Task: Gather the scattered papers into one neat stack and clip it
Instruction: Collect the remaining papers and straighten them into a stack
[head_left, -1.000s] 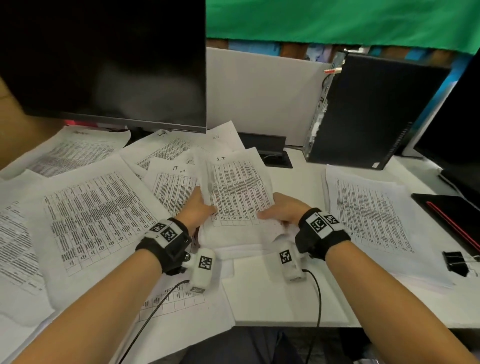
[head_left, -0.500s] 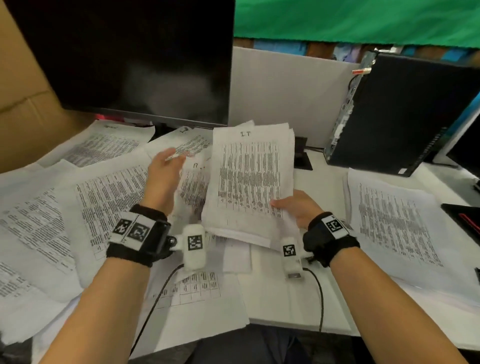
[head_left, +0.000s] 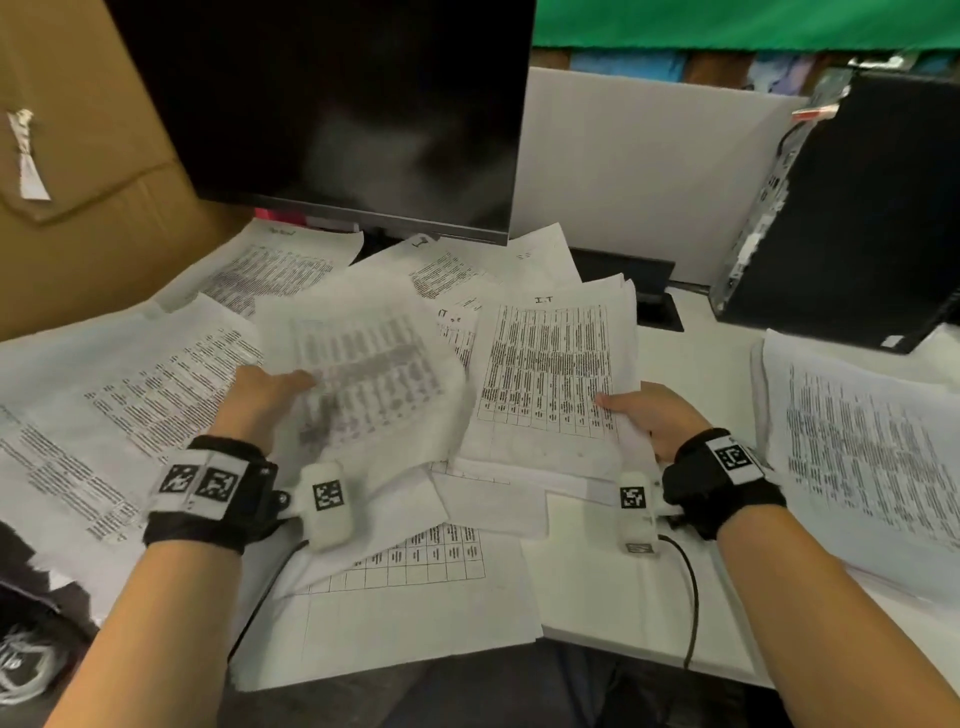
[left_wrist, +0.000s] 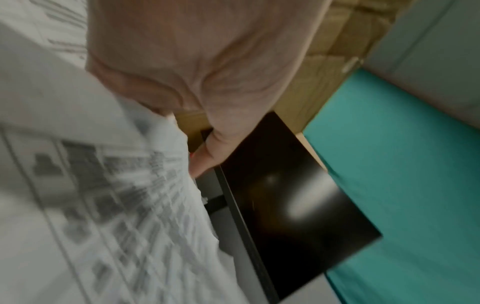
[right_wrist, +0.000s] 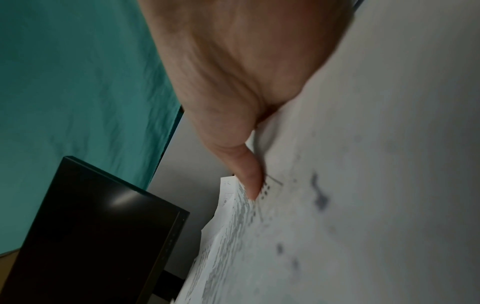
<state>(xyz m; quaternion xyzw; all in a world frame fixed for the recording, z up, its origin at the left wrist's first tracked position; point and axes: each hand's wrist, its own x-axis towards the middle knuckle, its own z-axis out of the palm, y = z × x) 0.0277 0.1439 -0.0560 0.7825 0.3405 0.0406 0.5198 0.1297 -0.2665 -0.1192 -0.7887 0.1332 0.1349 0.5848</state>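
Note:
Printed sheets lie scattered over the white desk (head_left: 691, 374). My right hand (head_left: 641, 415) grips a small stack of papers (head_left: 545, 384) by its lower right corner, thumb on top, as the right wrist view shows with the thumb (right_wrist: 249, 181) pressed on the stack (right_wrist: 337, 226). My left hand (head_left: 265, 395) pinches a single blurred sheet (head_left: 363, 374) at its left edge, lifted just left of the stack. In the left wrist view that sheet (left_wrist: 103, 195) curls under the hand (left_wrist: 202, 82). No clip is in view.
More loose sheets (head_left: 145, 395) cover the desk's left side, and another pile (head_left: 857, 447) lies at the right. A dark monitor (head_left: 332, 104) stands behind, a black computer case (head_left: 857, 208) at the back right, a cardboard box (head_left: 88, 182) at the left.
My left hand has taken hold of a loose sheet and pulled it toward the stack. The stack in my right hand has tilted lower, toward the desk.

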